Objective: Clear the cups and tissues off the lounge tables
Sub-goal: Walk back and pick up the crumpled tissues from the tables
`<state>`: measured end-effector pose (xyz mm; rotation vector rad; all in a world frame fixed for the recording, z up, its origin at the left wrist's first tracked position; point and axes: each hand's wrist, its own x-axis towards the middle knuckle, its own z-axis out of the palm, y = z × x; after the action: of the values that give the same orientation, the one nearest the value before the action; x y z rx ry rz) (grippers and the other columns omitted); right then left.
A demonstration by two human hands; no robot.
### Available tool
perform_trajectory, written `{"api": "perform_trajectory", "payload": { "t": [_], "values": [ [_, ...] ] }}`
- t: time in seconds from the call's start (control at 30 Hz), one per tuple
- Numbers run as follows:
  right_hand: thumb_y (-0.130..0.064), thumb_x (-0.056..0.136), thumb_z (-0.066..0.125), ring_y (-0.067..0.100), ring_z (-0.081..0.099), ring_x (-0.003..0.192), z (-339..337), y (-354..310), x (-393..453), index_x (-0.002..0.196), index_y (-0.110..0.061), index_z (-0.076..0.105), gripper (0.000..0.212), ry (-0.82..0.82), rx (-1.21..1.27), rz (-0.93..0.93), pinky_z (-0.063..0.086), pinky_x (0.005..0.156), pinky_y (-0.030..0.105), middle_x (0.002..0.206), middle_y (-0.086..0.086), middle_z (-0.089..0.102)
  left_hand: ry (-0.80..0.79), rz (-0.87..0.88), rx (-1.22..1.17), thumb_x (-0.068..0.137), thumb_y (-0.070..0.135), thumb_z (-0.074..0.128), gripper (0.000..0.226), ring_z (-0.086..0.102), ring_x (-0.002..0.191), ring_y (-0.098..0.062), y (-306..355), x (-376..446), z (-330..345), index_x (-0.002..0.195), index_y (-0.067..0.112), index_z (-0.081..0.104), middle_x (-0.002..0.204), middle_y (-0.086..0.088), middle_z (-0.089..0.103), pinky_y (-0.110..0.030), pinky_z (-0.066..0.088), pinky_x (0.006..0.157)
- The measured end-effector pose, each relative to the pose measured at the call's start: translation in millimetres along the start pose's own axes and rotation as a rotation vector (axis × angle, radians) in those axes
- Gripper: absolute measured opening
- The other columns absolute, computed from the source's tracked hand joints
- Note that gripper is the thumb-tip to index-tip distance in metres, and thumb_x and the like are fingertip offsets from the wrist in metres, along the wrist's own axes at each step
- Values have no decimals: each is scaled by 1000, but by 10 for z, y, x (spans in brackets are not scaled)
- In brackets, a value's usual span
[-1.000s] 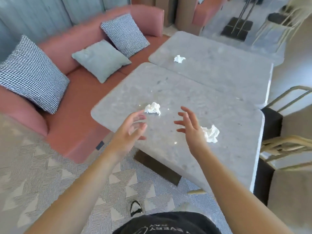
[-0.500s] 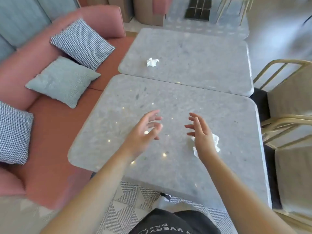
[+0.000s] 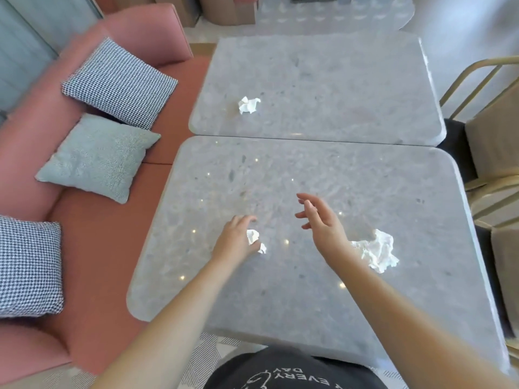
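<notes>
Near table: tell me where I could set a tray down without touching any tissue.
The near table is bare along its front edge below both forearms, and across its far strip by the seam with the far table. The middle is crowded: the left hand grips a tissue, the open right hand hovers, and a crumpled tissue lies right.

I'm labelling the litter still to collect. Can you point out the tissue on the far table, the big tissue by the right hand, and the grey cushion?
far tissue (image 3: pixel 248 105), head view, middle of the crumpled wad
big tissue (image 3: pixel 377 251), head view, its centre folds
grey cushion (image 3: pixel 99 158), head view, middle of its face
</notes>
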<state>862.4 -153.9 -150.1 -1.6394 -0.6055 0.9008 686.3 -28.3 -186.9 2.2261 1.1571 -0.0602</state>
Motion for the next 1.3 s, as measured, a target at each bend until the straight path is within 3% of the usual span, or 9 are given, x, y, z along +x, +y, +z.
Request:
{"api": "perform_trajectory", "payload": {
  "t": [0.13, 0.23, 0.47, 0.7, 0.9, 0.97, 1.03, 1.17, 1.3],
  "values": [
    [-29, 107, 43, -3, 66, 94, 213, 30, 182, 113, -45, 62, 25, 16, -7, 28, 51, 74, 15, 126, -4, 61, -194, -23, 265, 85, 46, 76, 73, 42, 138, -27, -221, 165, 156, 148, 28, 45, 152, 0, 39, -39, 45, 104],
    [-29, 108, 43, -3, 66, 93, 449, 25, 360, 113, -44, 62, 25, 35, -19, 47, 52, 74, 17, 126, -3, 60, -245, -17, 282, 88, 43, 72, 58, 44, 132, -30, -356, 241, 255, 137, 20, 51, 147, -5, 40, -40, 46, 101],
    [-33, 107, 44, -2, 66, 96, 916, -3, 838, 113, -49, 62, 24, 46, -45, 70, 50, 76, 21, 126, -8, 60, -123, 58, 31, 91, 6, 59, 24, 58, 104, -41, -628, 685, -13, 113, 0, 53, 114, -19, 57, -43, 39, 82],
    [-35, 106, 45, 4, 64, 104, 1125, -132, 1585, 136, -44, 52, 32, 48, -150, 18, 52, 87, 24, 130, -15, 49, -13, 278, -67, 88, -8, 56, 42, 59, 111, -38, -782, 1539, -425, 129, 1, 61, 125, -19, 57, -40, 49, 92],
    [-37, 104, 47, -28, 48, 95, 1288, -206, 2298, 145, -42, 45, 41, 19, -311, 19, 39, 73, 6, 128, -22, 45, 93, 195, -239, 95, -6, 51, 45, 60, 111, -26, -862, 2057, -450, 136, 11, 59, 129, -7, 55, -23, 42, 88],
    [-38, 104, 47, -20, 49, 106, 1314, -197, 2560, 148, -43, 40, 45, -6, -391, 4, 40, 84, 12, 134, -19, 47, 118, 169, -366, 94, -5, 53, 48, 61, 103, -22, -855, 2183, -494, 136, 16, 61, 125, -1, 57, -34, 54, 85],
    [-36, 104, 47, 2, 45, 131, 1338, -160, 2857, 151, -40, 37, 48, -9, -481, -22, 40, 104, 27, 151, -12, 43, 171, 154, -466, 92, -7, 54, 52, 62, 94, -9, -836, 2290, -564, 133, 23, 65, 121, 3, 59, -39, 61, 74],
    [-35, 104, 45, 29, 22, 149, 1521, -77, 3470, 157, -34, 28, 55, -67, -788, -31, 27, 118, 45, 167, -3, 20, 229, 210, -499, 89, -6, 56, 45, 55, 100, 17, -831, 2384, -583, 120, 23, 73, 116, -1, 63, -3, 42, 84],
    [-35, 103, 44, 31, 10, 152, 1701, -7, 3944, 157, -36, 20, 59, -77, -1021, -53, 20, 118, 49, 169, 4, 2, 293, 146, -588, 91, -5, 58, 43, 56, 99, 9, -892, 2426, -564, 105, 34, 71, 108, 3, 59, -1, 39, 82]
  ]
}}
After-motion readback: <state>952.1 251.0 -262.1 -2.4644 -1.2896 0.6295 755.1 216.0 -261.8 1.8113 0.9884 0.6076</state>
